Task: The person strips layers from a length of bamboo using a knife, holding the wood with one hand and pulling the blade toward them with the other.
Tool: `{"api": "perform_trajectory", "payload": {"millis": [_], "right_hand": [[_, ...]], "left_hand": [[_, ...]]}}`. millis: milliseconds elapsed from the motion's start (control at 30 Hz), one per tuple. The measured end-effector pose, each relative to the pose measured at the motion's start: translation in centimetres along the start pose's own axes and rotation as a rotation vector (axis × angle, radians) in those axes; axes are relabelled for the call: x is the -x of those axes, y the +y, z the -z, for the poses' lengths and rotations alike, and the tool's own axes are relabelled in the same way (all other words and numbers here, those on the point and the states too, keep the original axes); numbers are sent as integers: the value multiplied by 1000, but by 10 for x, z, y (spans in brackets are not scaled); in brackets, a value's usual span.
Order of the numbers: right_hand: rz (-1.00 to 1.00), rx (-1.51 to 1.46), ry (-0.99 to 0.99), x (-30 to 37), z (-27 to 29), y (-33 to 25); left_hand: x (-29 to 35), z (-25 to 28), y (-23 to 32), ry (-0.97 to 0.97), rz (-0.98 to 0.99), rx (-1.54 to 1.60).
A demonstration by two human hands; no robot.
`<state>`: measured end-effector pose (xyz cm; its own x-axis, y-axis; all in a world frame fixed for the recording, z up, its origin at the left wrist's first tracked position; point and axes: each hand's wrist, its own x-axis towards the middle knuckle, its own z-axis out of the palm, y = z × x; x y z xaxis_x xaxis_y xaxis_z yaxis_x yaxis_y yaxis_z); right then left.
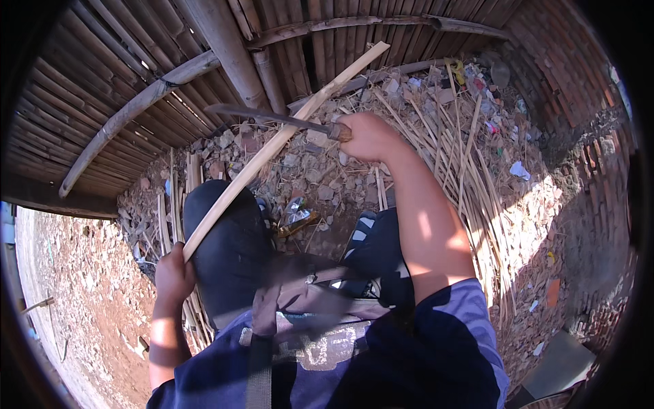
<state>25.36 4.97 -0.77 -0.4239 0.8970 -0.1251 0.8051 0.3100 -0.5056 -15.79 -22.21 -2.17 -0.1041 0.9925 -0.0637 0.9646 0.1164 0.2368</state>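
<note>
My left hand [174,276] is closed round the lower end of a long pale bamboo strip [262,158], which slants up and away to the right across my left knee. My right hand [368,138] grips the wooden handle of a long knife [304,124]. The knife's dark blade points left and crosses the strip in its upper half; whether it cuts into the strip or only lies against it, I cannot tell. A bundle of split bamboo strips [470,184] lies on the ground to the right of my right arm.
A bamboo slat wall [102,88] with round poles stands ahead and to the left. On the right rises a brick wall [579,136]. Rubble and litter cover the ground, with a shiny wrapper [297,217] between my knees. More strips [163,221] lie beside my left leg.
</note>
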Motion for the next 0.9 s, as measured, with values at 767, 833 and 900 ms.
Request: {"api": "perform_trajectory", "payload": {"millis": [767, 833, 900], "right_hand": [[-301, -251, 408, -12, 6, 65], [-286, -183, 412, -7, 10, 53], [-239, -86, 481, -3, 14, 41]], "left_hand": [[12, 45, 30, -333, 380, 507], [16, 42, 30, -314, 340, 433], [21, 37, 29, -223, 249, 282]]}}
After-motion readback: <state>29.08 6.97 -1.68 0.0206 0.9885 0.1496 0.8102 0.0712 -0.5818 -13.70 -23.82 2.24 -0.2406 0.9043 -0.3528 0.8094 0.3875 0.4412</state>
